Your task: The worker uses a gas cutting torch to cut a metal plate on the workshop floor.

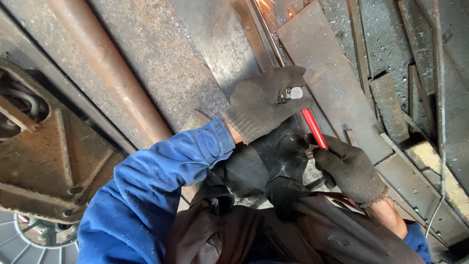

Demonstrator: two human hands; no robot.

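Observation:
Both my hands wear dark knitted gloves. My left hand, at the end of a blue sleeve, closes on the metal fitting of a long thin tool. My right hand grips the tool's red shaft lower down. A thin metal tube of the tool runs up and away to the top edge, where orange sparks fly over a grey steel plate. What the tube's tip touches is out of view.
A rusty brown pipe slants across the upper left. A rusty cast machine part sits at the left, with a white ribbed disc below it. Steel strips and offcuts lie at the right beside a thin wire. Dark cloth covers my lap.

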